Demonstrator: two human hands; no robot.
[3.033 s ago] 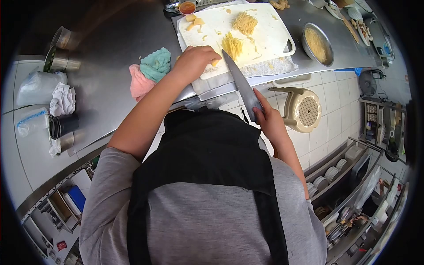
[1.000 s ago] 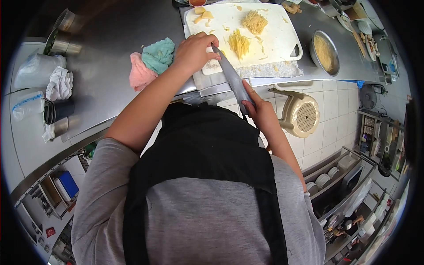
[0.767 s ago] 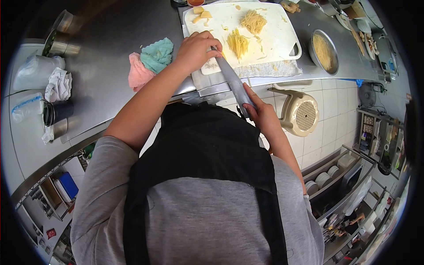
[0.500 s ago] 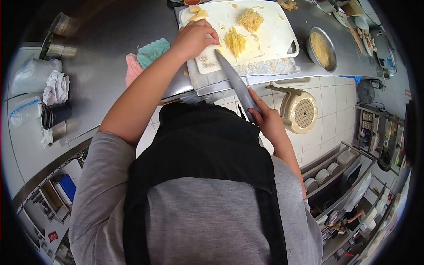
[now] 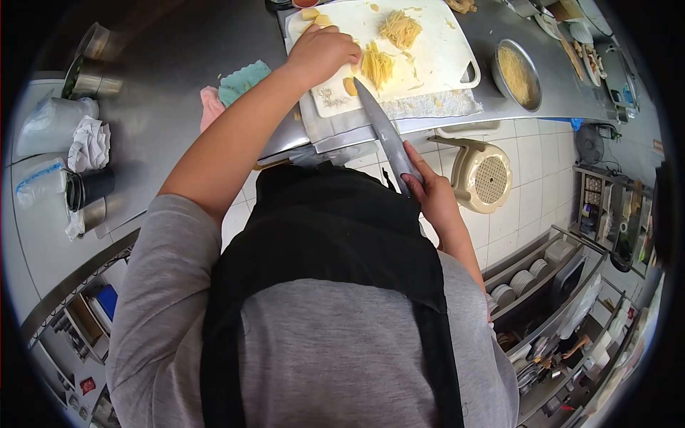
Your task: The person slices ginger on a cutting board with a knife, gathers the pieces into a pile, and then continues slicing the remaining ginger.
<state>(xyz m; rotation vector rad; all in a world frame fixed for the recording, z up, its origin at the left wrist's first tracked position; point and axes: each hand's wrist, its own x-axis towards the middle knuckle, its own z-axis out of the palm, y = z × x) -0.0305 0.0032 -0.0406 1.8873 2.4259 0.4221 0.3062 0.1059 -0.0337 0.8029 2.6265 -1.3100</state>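
Note:
My right hand (image 5: 432, 191) grips a large kitchen knife (image 5: 386, 132), its blade pointing up and left over the white cutting board (image 5: 442, 53). Beside the knife tip lies a pale yellow slice (image 5: 349, 86), which looks like ginger. My left hand (image 5: 325, 55) is over the board's left side, fingers bent and drawn together; what they hold, if anything, is hidden. Just right of those fingers is a pile of thin yellow strips (image 5: 377, 65), with a second heap of strips (image 5: 401, 30) farther back. Peeled yellow pieces (image 5: 311, 14) sit at the board's upper left corner.
A metal bowl (image 5: 536, 100) of shredded yellow strips stands right of the board. Knobbly root (image 5: 462, 6) lies behind it. Green cloth (image 5: 241, 82) and pink cloth (image 5: 211, 107) lie to the left. A beige plastic stool (image 5: 487, 175) stands on the floor below the counter.
My left hand has shifted slightly right, toward the nearer strip pile. More of the yellow slice by the knife tip now shows. The knife has barely moved.

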